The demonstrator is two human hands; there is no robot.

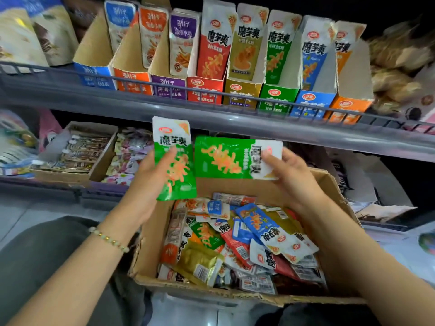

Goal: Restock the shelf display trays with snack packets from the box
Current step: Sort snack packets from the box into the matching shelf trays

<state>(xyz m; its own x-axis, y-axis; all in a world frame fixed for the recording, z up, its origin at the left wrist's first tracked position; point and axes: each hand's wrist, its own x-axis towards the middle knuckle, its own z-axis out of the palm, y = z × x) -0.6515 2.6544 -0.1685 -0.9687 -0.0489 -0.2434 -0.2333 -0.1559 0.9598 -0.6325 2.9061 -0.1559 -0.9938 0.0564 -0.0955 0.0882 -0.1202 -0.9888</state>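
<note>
Upper shelf (235, 118), trays standing side by side:
- Left blue tray (94, 77), holding a blue-topped packet (120, 22).
- Left orange tray (131, 82), holding an orange-topped packet (153, 31).
- Purple tray (168, 89), holding a purple-topped packet (182, 41).
- Red tray (204, 90), holding a red packet (215, 43).
- Yellow tray (242, 94), holding an olive packet (247, 45).
- Green tray (279, 98), holding a green shelf packet (279, 50) upright at its back.
- Right blue tray (313, 104), holding a blue packet (314, 55).
- Right orange tray (348, 109), holding an orange packet (344, 51).

Lower shelf (47, 182): a brown carton (103, 158) is holding rows of dark packets (82, 151). Loose pale packets (129, 156) are lying heaped just beside it on the right.

Hands, below the upper shelf and over the box:
- Left hand (150, 177), bracelet (110, 240) at the wrist, is gripping the upright green packet (174, 142), thumb across its front.
- Right hand (292, 175) is pinching the sideways green packet (223, 158) at its white end. The two held packets are nearly meeting edge to edge.

Box (334, 187): open cardboard, sitting beneath both hands and holding a jumble of mixed packets (235, 238) in blue, red, green, yellow and orange.
</note>
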